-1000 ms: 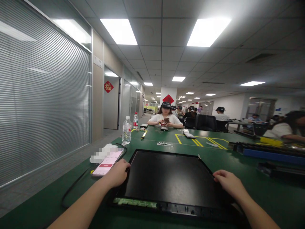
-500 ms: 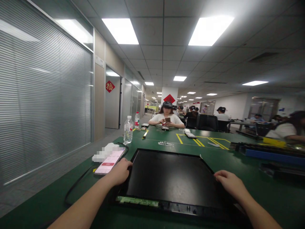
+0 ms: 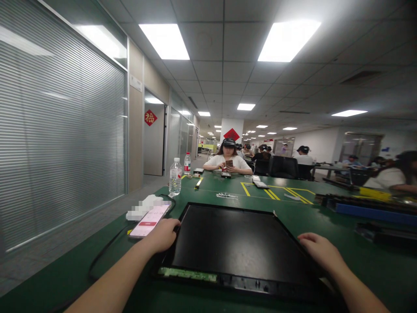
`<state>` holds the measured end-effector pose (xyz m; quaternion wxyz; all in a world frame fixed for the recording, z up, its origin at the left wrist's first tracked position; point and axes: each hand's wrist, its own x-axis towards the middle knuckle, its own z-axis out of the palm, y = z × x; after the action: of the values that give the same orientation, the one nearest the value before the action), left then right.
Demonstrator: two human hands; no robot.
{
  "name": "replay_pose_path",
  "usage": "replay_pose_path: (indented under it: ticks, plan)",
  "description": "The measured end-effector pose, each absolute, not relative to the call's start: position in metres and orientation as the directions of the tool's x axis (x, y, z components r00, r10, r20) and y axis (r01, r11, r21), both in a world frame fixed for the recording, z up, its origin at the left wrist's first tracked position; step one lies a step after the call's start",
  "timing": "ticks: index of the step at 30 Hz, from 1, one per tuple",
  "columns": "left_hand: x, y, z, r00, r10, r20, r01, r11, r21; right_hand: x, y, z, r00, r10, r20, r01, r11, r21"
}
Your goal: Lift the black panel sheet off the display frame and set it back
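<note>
A flat black display panel (image 3: 237, 243) lies in front of me on the green table, with a thin dark frame round it. A green circuit board strip (image 3: 189, 274) shows along its near left edge. My left hand (image 3: 164, 234) is closed at the panel's left edge, its fingertips partly hidden by the rim. At the right edge, my right hand (image 3: 321, 252) has its fingers pressed together on the dark frame; their undersides are hidden. Beside my left hand lies a phone (image 3: 150, 221) with a lit pinkish screen.
A large water bottle (image 3: 175, 177) and a smaller red-capped bottle (image 3: 187, 163) stand beyond the phone. A black cable (image 3: 107, 243) runs along the left. Dark parts and a blue strip (image 3: 374, 214) lie at right. Across the table sits a person (image 3: 228, 161) holding a phone.
My right hand has shifted slightly to the right and outward at the panel's edge. My left hand and the panel are almost where they were.
</note>
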<state>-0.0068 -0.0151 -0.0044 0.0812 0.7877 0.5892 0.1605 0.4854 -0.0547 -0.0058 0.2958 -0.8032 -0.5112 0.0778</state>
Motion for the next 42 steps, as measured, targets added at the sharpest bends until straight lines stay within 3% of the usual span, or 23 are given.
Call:
replay_pose_path:
  ticks: [6,10,13,16,27,36,39,42]
  plan:
    - [-0.004,-0.02,0.001,0.252,0.949,0.188,0.874,-0.307,0.378,0.481,-0.052,-0.01,0.406,0.904,0.136,0.782,-0.267,-0.563]
    - [-0.011,-0.012,0.014,0.104,0.917,0.386,0.886,-0.262,0.384,0.478,-0.052,-0.01,0.401,0.907,0.13,0.78,-0.264,-0.568]
    - [-0.031,0.004,0.023,-0.079,0.885,0.458,0.905,-0.128,0.405,0.479,-0.05,-0.011,0.39,0.911,0.136,0.787,-0.253,-0.563]
    - [-0.054,0.024,0.025,-0.189,0.903,0.386,0.929,0.036,0.369,0.481,-0.047,-0.011,0.377,0.914,0.151,0.797,-0.237,-0.556]
    - [-0.079,0.07,0.016,-0.099,0.958,0.268,0.958,0.019,0.287,0.476,-0.038,-0.005,0.382,0.915,0.127,0.797,-0.257,-0.547]
    - [-0.066,0.038,0.034,-0.137,0.953,0.269,0.967,0.07,0.244,0.478,-0.036,-0.01,0.37,0.92,0.131,0.807,-0.248,-0.537]
    - [-0.038,0.018,0.037,0.014,0.956,0.294,0.967,-0.088,0.239,0.479,-0.036,-0.012,0.371,0.918,0.14,0.809,-0.246,-0.534]
    - [-0.005,-0.002,0.035,0.182,0.938,0.296,0.968,-0.223,0.112,0.477,-0.036,-0.014,0.37,0.919,0.137,0.809,-0.246,-0.534]
